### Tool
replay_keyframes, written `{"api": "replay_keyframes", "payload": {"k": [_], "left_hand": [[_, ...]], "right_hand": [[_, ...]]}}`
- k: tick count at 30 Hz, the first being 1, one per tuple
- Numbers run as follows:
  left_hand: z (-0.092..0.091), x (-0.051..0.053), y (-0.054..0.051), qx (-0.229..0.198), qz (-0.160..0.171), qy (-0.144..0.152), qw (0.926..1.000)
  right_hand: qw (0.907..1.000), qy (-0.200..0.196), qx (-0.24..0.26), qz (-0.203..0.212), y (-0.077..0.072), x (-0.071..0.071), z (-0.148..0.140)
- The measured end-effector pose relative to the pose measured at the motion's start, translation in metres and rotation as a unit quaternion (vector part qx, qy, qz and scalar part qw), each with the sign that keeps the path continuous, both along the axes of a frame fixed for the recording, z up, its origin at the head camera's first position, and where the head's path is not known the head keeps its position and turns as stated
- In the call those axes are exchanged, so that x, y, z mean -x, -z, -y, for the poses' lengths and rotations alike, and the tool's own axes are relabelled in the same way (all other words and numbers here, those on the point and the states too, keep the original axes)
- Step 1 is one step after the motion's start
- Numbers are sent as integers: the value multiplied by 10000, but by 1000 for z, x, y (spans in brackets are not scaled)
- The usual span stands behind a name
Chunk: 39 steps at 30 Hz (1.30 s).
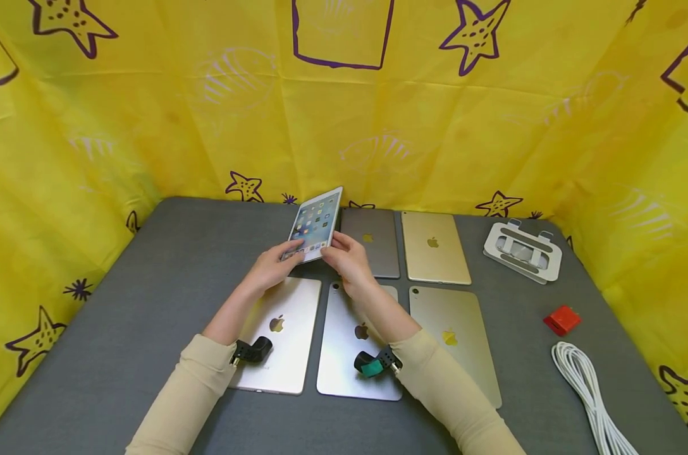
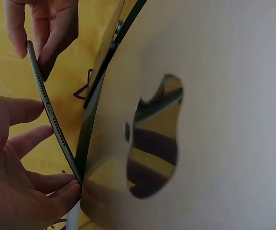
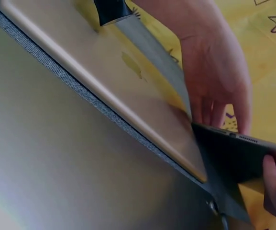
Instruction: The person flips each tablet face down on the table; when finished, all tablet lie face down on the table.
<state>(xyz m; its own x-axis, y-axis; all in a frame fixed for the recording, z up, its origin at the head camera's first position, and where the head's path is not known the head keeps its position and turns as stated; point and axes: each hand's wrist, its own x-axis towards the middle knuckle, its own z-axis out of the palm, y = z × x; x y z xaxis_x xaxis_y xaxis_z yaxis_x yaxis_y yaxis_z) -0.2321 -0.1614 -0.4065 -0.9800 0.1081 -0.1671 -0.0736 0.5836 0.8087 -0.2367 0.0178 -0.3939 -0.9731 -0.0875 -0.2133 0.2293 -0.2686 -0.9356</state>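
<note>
A tablet (image 1: 315,221) with a white front and a lit screen of app icons is held tilted up over the table. My left hand (image 1: 271,268) grips its lower left corner, thumb on the front. At the lower right corner, my right hand (image 1: 350,259) pinches it between thumb and fingers. The tablet's edge (image 2: 51,112) with a port and speaker holes shows in the left wrist view, between both hands. Beneath my wrists lie a silver tablet (image 1: 289,341) and a bluish-silver tablet (image 1: 344,354), backs up and partly covered by my arms.
A dark grey tablet (image 1: 378,253), a gold tablet (image 1: 435,246) and a pale gold tablet (image 1: 458,335) lie face down. To the right are a white folded stand (image 1: 523,249), a red plug adapter (image 1: 563,320) and a coiled white cable (image 1: 589,392). Yellow cloth (image 1: 344,114) hangs behind the table.
</note>
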Motion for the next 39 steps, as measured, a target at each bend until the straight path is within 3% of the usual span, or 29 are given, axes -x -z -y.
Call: {"api": "replay_keyframes", "payload": {"k": [7,12,15,18,20,22,26,31,34,39], "left_hand": [[-10,0,-1,-654,171,257,9974],[-16,-1,0,-1267,296,602,9897],[-18,0,2,-1628,348,735,9833],[-19,1,4,-1958,371,784,9768],[-17,0,3,-2041,343,722,9757],[-16,-1,2,-2050,265,618,9765],[-16,-1,-3,-1968,-130,251,9800],[-23,0,-19,-1988,-820,-267,9762],[-27,0,-28,-2021,-1138,-386,9720],[-32,-1,-38,-1972,-1345,-391,9703]], "right_hand": [[9976,-13,-165,-679,-10,-6,-4],[9901,-197,-707,-1198,-19,-8,-7],[9756,-300,-1576,-1501,-23,-11,-9],[9472,-361,-2592,-1855,-24,-12,-10],[9314,-401,-2974,-2059,-23,-12,-8],[9225,-436,-3113,-2238,-23,-12,-7],[9221,-447,-2996,-2409,-22,-11,-3],[9230,-415,-2936,-2453,-20,-10,-1],[9219,-393,-2994,-2428,-20,-10,-1],[9236,-394,-2954,-2413,-17,-11,0]]}}
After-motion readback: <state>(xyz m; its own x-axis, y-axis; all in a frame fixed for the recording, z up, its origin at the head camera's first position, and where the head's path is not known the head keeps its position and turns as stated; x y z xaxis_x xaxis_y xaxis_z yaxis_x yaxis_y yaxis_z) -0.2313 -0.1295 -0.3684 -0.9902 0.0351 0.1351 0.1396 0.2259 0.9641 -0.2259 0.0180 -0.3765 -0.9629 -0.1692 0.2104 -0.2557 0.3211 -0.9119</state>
